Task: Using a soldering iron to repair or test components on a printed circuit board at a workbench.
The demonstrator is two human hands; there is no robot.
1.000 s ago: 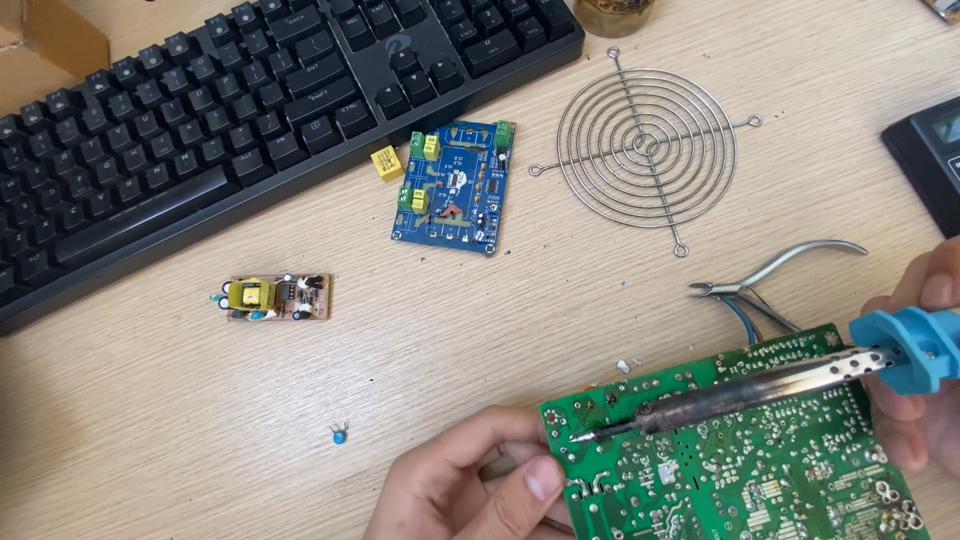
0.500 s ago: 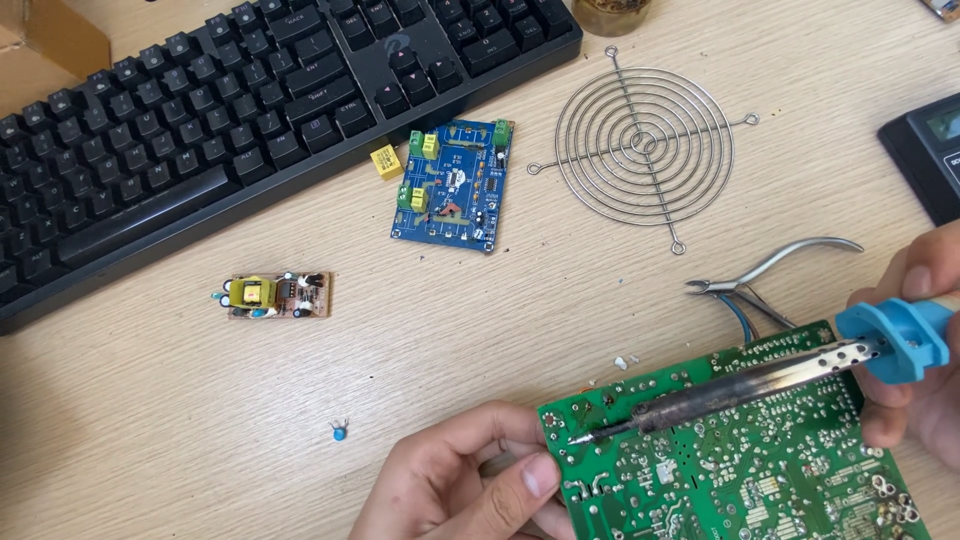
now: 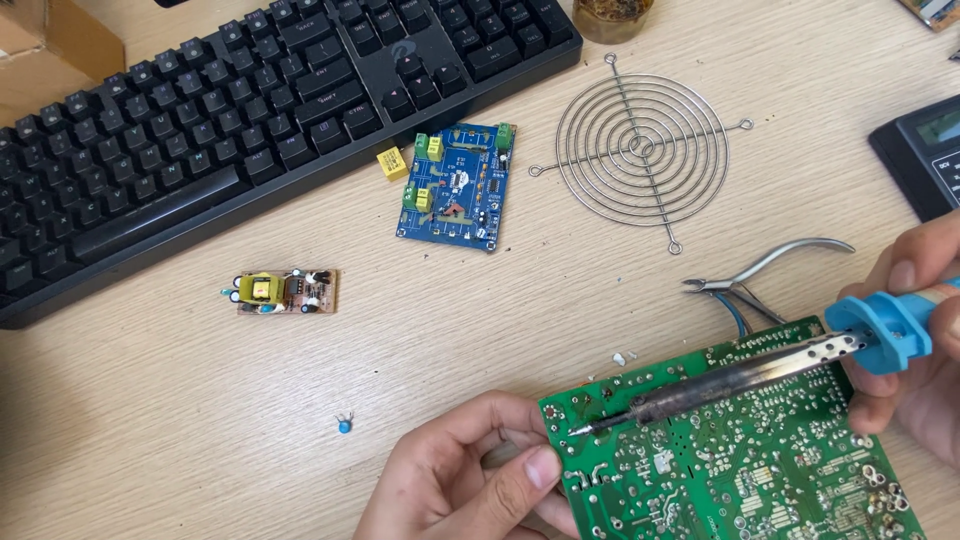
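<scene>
My left hand (image 3: 470, 482) grips the left edge of a green circuit board (image 3: 740, 460), solder side up, at the bottom right of the wooden desk. My right hand (image 3: 915, 340) holds a soldering iron (image 3: 760, 375) by its blue handle. The iron lies across the board, its tip touching a joint near the board's upper left corner, close to my left thumb.
A black keyboard (image 3: 230, 120) lies at the top left. A blue circuit board (image 3: 455, 185), a small brown board (image 3: 288, 292), a tiny blue capacitor (image 3: 344, 425), a wire fan grille (image 3: 640, 150), cutting pliers (image 3: 770, 275) and a dark calculator (image 3: 925, 150) lie around.
Both hands and the green board have shifted slightly; the iron's tip stays on the same corner of the board.
</scene>
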